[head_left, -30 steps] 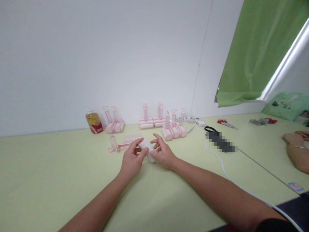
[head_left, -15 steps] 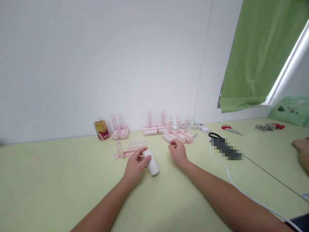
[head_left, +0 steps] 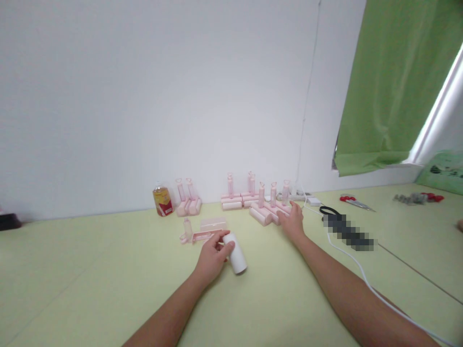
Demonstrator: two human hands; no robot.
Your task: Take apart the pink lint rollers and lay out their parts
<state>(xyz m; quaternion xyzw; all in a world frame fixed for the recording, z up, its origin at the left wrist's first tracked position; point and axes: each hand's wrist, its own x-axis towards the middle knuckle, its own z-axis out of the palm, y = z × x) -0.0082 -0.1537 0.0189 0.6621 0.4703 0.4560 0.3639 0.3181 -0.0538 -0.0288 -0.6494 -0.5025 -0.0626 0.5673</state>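
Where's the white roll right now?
In the head view, the white roll is in the lower half, just right of centre, held by the left hand, below and right of the open pink case.

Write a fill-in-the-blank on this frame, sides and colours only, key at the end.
The ____ hand holds the white roll.
The right hand is at a row of ____ cylinders.
The scissors' handles are ____.
The curtain is ____.
Missing words: left; pink; red; green.
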